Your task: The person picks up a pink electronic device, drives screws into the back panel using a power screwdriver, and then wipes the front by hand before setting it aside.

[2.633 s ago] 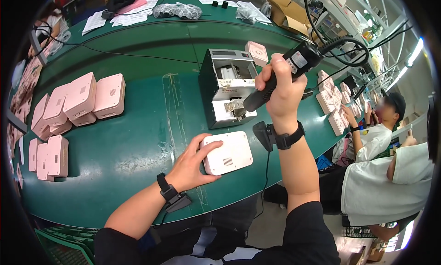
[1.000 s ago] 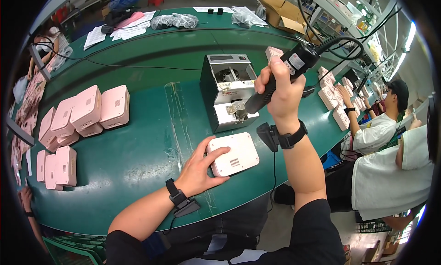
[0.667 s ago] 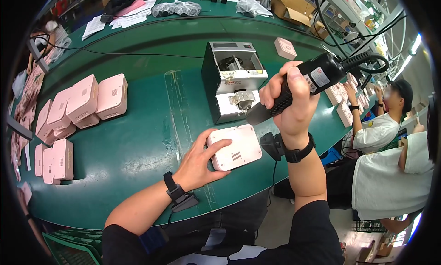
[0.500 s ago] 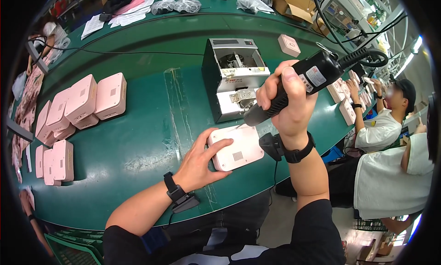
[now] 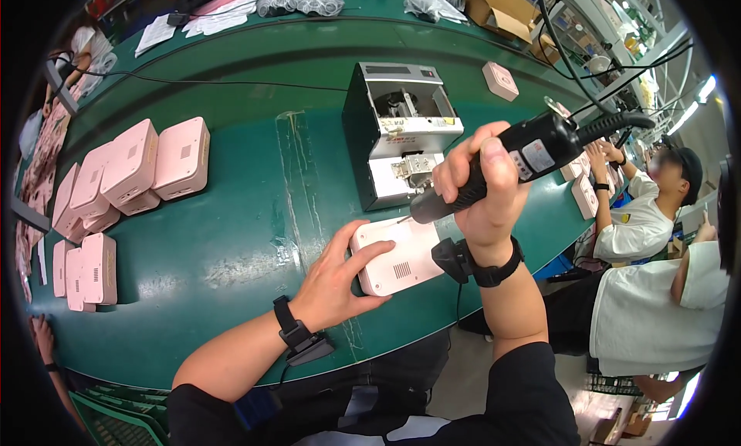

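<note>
A pale pink box-shaped device (image 5: 421, 259) lies on the green table in front of me, its face with a vent grille and corner holes turned up. My left hand (image 5: 328, 284) grips its left side, index finger stretched across the top and thumb along the near edge. In my right hand (image 5: 494, 191) is a black electric screwdriver (image 5: 544, 145), held at a slant with its cable running off to the upper right. The thin bit points at the far edge of the device; whether it touches cannot be made out.
Just beyond the device stands a black and silver screw feeder (image 5: 413, 125). Stacked pink devices (image 5: 127, 168) are at the left, and another pink device (image 5: 500, 81) lies behind the feeder. A co-worker (image 5: 641, 214) sits at the right. A green crate (image 5: 116, 419) is at lower left.
The rear of the screwdriver has dropped, so it lies at a flatter slant, and my right hand has shifted slightly with it. My left hand stays on the device. The view has shifted a little.
</note>
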`<state>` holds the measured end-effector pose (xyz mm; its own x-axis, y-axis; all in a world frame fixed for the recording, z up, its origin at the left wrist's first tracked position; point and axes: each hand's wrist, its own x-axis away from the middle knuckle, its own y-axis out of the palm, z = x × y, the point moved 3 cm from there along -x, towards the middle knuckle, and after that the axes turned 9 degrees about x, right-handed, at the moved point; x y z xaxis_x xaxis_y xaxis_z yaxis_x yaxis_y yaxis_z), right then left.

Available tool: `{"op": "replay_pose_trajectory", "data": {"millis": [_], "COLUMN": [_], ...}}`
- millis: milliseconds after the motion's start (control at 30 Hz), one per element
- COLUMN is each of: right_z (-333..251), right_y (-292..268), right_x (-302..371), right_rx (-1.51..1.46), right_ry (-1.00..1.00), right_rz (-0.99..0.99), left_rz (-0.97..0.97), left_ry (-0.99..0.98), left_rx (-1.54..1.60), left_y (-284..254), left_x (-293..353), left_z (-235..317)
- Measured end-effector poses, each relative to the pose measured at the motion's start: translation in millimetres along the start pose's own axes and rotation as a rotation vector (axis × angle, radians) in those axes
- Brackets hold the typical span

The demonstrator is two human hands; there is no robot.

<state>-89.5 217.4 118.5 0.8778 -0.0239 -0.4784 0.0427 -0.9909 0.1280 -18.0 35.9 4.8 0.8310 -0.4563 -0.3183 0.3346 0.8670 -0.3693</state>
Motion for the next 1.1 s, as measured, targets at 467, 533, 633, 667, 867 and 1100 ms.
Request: {"op": "replay_pose_trajectory", "data": {"millis": [467,533,633,667,867,1100], "right_z": [-29.0,-29.6,-39.9,-42.0,-41.2,-25.3], "right_y": [1.8,8.0,21.2,24.0,46.1,55.5], "right_x": [-32.6,-30.6,-14.1,-8.6,6.2,17.0], "right_rx": [0.3,0.32,0.2,0.144,0.021,0.012], "right_ry": [-0.135,-0.058,-0.041,-0.033,-0.013,0.032], "right_rz": [0.098,0.062,0.008,-0.013,-0.143,-0.173], "left_rz": [-0.031,-0.033,-0.024,-0.025,-0.016,-0.011], "left_ry": [-0.004,-0.02,-0.005,0.007,-0.001,-0.013], "left_rx": [-0.015,-0.013,-0.012,-0.008,0.013,0.015], "left_y": [1.3,-0.5,-4.3,-3.1,-3.5,-0.7], "left_x": [5.1,6.1,3.6,2.4,3.0,6.3], "left_z": [0.2,-2.1,-0.1,-0.1,1.0,-0.7]}}
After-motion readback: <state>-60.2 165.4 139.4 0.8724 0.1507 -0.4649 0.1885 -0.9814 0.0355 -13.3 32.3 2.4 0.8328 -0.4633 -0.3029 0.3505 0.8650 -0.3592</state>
